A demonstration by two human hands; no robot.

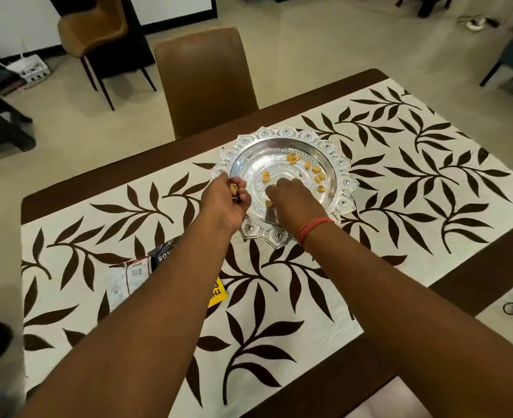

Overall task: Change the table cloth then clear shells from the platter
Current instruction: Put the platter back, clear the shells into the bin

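The shells (315,173) lie scattered in the silver platter (344,164) on the leaf-print table cloth (415,164), most just beyond the right hand (291,196), which pinches down among them; what it grips is hidden. The left hand (225,200), cupped around collected shells, rests at the platter's rim. Overfilling that palm could spill shells onto the cloth. Clear cloth lies either side; the table edge (146,158) runs beyond the platter
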